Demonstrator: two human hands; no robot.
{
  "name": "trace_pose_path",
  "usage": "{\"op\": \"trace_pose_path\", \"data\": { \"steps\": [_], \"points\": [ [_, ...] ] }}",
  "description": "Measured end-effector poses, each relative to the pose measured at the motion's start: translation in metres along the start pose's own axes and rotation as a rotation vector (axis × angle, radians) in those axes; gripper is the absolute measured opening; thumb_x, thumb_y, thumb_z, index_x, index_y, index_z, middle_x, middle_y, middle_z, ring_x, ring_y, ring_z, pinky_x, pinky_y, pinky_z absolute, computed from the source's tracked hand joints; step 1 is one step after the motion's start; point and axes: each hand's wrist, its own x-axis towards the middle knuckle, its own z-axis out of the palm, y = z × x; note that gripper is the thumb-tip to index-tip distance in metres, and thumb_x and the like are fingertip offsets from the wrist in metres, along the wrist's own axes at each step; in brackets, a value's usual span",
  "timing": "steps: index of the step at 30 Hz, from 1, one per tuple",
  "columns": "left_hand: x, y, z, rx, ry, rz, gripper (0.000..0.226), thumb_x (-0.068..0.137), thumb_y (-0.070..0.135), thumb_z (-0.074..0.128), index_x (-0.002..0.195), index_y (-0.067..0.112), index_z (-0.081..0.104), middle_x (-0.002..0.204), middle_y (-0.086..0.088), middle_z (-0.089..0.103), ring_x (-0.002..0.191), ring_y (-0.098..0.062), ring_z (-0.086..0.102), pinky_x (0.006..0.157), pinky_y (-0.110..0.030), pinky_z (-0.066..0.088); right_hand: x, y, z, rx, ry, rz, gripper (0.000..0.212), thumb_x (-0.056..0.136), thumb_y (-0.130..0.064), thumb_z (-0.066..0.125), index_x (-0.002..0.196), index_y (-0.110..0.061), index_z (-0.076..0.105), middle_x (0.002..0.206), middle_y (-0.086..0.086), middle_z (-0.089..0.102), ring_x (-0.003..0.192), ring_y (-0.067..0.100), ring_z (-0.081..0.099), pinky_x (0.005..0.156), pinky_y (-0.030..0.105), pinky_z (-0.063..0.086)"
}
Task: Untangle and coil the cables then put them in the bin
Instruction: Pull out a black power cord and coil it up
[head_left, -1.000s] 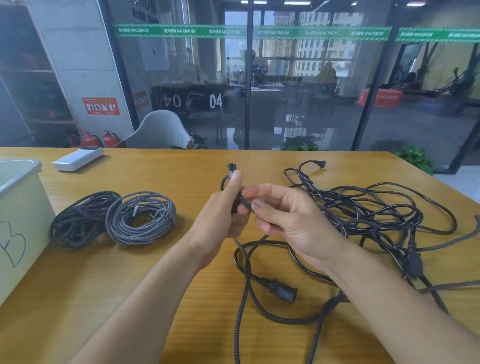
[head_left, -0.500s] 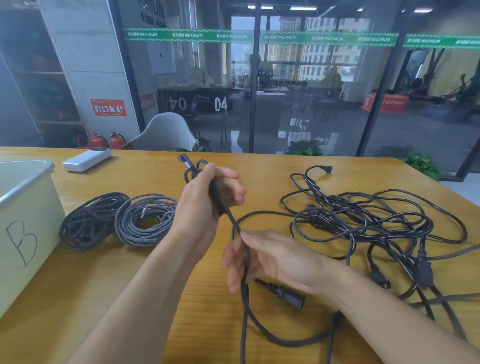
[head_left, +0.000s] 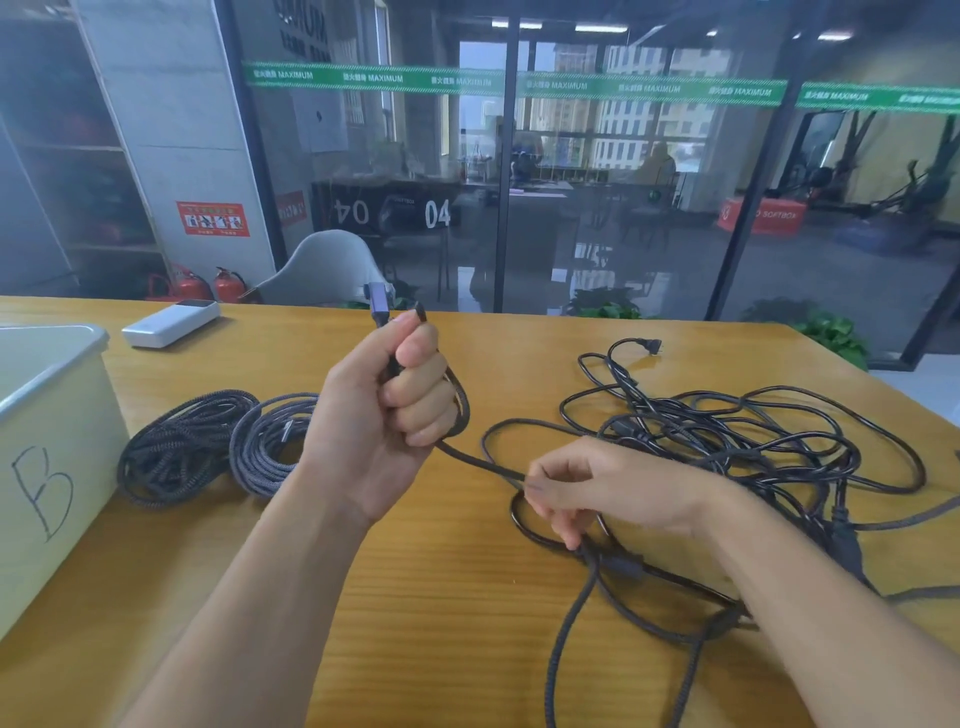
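At the left edge of the desk (head_left: 467, 649) stood the bin (head_left: 47, 467), marked with a hand-drawn "B"; its interior was out of view, so its contents could not be determined. Just right of it, two coiled cables (head_left: 218, 447) lay side by side on the desk, touching each other, finished but not yet binned. A white power bank (head_left: 171, 322) rested near the far left corner.

The left hand (head_left: 384, 421) was closed in a fist around the plug end of a braided cable (head_left: 480, 462), with one loop curving around the fingers; coiling of this cable was judged as just begun. The right hand (head_left: 597, 488) pinched the same cable nearer the front edge, where it ran down toward the person.

On the right half of the desk, the tangled cables (head_left: 753, 441) remained knotted together. Remaining work was judged substantial: untangling, coiling, and binning everything.

The number of cables in the tangle could not be made out. Several strands ran off the right and bottom frame edges.
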Motion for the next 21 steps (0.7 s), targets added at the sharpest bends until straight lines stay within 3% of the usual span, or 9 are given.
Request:
{"op": "trace_pose_path", "data": {
  "steps": [3, 6, 8, 11, 14, 18, 21],
  "points": [
    [-0.002, 0.013, -0.007, -0.041, -0.038, 0.051, 0.043, 0.104, 0.03, 0.039, 0.062, 0.025, 0.047, 0.05, 0.012, 0.013, 0.042, -0.009, 0.006, 0.039, -0.022, 0.01, -0.012, 0.003, -0.014, -0.16, -0.08, 0.058, 0.04, 0.108, -0.042, 0.053, 0.088, -0.009, 0.063, 0.086, 0.004, 0.066, 0.084, 0.018, 0.064, 0.089, 0.038, 0.05],
    [-0.003, 0.019, -0.011, -0.031, -0.094, 0.041, 0.045, 0.104, 0.031, 0.037, 0.061, 0.027, 0.049, 0.05, 0.012, 0.011, 0.04, -0.009, 0.006, 0.038, -0.022, 0.009, -0.019, 0.004, -0.021, -0.177, -0.079, 0.067, 0.034, 0.109, -0.036, 0.053, 0.087, -0.015, 0.067, 0.086, 0.001, 0.069, 0.084, 0.014, 0.063, 0.084, 0.031, 0.051],
    [-0.003, 0.014, -0.011, -0.007, -0.155, -0.019, 0.045, 0.103, 0.031, 0.036, 0.061, 0.027, 0.049, 0.049, 0.012, 0.013, 0.039, -0.009, 0.008, 0.038, -0.022, 0.008, -0.016, 0.006, -0.023, -0.149, 0.095, 0.111, 0.037, 0.103, -0.046, 0.06, 0.08, -0.018, 0.067, 0.073, -0.001, 0.066, 0.071, 0.015, 0.061, 0.077, 0.034, 0.05],
    [0.001, -0.002, -0.008, 0.056, -0.289, -0.152, 0.041, 0.102, 0.031, 0.04, 0.063, 0.025, 0.052, 0.048, 0.012, 0.017, 0.038, -0.008, 0.012, 0.038, -0.022, 0.011, -0.005, 0.008, -0.022, -0.264, 0.493, 0.197, 0.055, 0.089, -0.066, 0.068, 0.07, -0.015, 0.066, 0.055, -0.004, 0.051, 0.052, 0.015, 0.044, 0.066, 0.035, 0.045],
    [0.002, -0.02, -0.001, 0.164, -0.362, -0.311, 0.036, 0.098, 0.032, 0.047, 0.063, 0.024, 0.054, 0.047, 0.014, 0.023, 0.039, -0.007, 0.015, 0.039, -0.021, 0.013, 0.002, 0.007, -0.018, -0.364, 0.807, 0.119, 0.059, 0.087, -0.065, 0.071, 0.066, -0.01, 0.064, 0.048, -0.001, 0.046, 0.045, 0.012, 0.039, 0.055, 0.031, 0.037],
    [0.002, -0.039, 0.007, 0.403, -0.37, -0.404, 0.037, 0.1, 0.031, 0.044, 0.066, 0.021, 0.053, 0.049, 0.012, 0.026, 0.041, -0.006, 0.018, 0.041, -0.023, 0.013, 0.003, 0.006, -0.01, -0.295, 0.991, -0.061, 0.048, 0.088, -0.055, 0.076, 0.064, -0.015, 0.064, 0.06, 0.007, 0.062, 0.052, 0.014, 0.049, 0.057, 0.039, 0.046],
    [0.001, -0.048, 0.013, 0.552, -0.327, -0.429, 0.043, 0.108, 0.027, 0.044, 0.067, 0.019, 0.052, 0.051, 0.008, 0.023, 0.044, -0.008, 0.017, 0.042, -0.021, 0.015, -0.001, 0.001, -0.005, -0.195, 1.028, -0.125, 0.04, 0.09, -0.05, 0.076, 0.07, -0.017, 0.069, 0.063, 0.003, 0.065, 0.059, 0.018, 0.056, 0.061, 0.037, 0.048]
  ]
}}
